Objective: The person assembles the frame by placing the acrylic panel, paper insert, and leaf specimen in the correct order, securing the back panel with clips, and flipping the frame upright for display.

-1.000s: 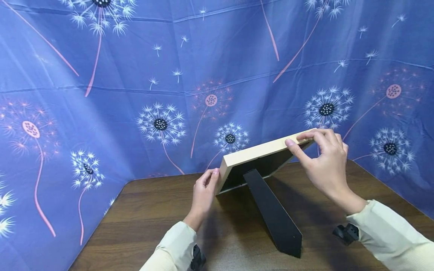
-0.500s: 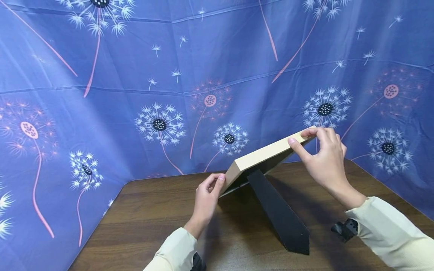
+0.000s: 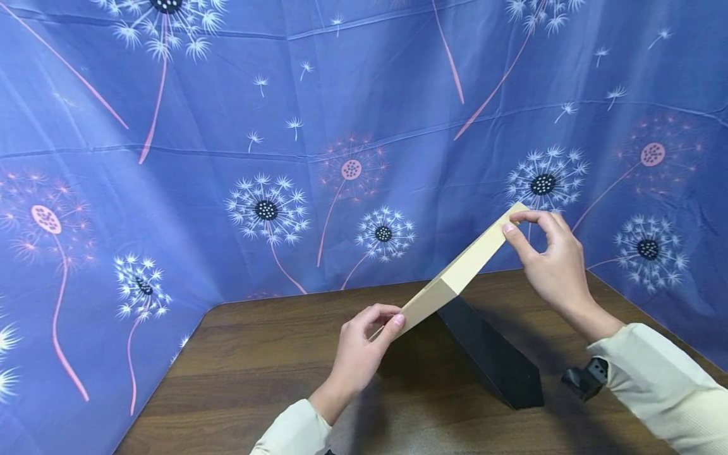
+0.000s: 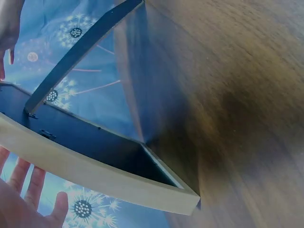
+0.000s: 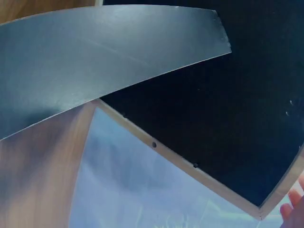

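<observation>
A picture frame [image 3: 474, 265] with a pale wooden border leans at a slant above the table, seen edge-on in the head view. From its black back panel [image 5: 213, 118] a black easel leg [image 3: 495, 354] slopes down to the right. My left hand [image 3: 366, 344] pinches the lower left border between thumb and fingers. At the upper corner, my right hand [image 3: 554, 268] pinches the border with thumb and forefinger. In the left wrist view, the left fingers [image 4: 34, 187] lie along the frame's outer side. The frame's front is hidden.
A brown wood-grain table [image 3: 256, 373] lies under the frame. Behind and at the sides hangs a blue cloth [image 3: 188, 189] printed with dandelions. A black wrist device [image 3: 587, 379] sits below the right sleeve.
The frame has turned, its near corner swinging right, so its left side now shows and its back no longer does. The leg's foot moved right. My left hand moved right with the border.
</observation>
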Demonstrator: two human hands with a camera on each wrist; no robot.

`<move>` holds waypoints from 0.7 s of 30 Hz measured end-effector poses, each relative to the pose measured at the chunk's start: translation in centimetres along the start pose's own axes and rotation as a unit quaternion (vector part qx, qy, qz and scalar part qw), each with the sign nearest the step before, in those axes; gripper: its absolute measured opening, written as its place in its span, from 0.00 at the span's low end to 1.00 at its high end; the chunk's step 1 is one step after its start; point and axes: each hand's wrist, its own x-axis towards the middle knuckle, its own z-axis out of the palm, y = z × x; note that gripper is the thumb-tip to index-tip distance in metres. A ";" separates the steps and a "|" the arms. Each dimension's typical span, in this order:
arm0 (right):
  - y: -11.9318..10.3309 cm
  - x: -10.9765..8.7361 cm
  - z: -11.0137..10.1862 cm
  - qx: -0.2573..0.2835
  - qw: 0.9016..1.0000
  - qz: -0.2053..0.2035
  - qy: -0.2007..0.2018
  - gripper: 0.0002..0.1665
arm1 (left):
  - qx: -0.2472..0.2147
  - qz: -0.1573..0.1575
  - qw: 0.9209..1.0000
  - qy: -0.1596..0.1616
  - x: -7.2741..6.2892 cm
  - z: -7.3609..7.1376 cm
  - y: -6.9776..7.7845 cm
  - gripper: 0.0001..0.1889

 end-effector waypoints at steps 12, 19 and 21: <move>-3.0 -2.0 0.4 0.042 0.994 -0.096 0.012 0.11 | 0.027 -0.021 0.999 -0.032 -0.4 -1.0 -2.3 0.12; -2.6 -1.9 0.9 0.040 0.995 -0.096 0.012 0.11 | 0.057 -0.006 0.998 -0.033 -0.4 -0.8 -2.6 0.13; -2.3 -1.8 0.9 0.046 0.994 -0.096 0.009 0.12 | 0.060 0.004 0.998 -0.036 -0.5 -0.6 -2.6 0.12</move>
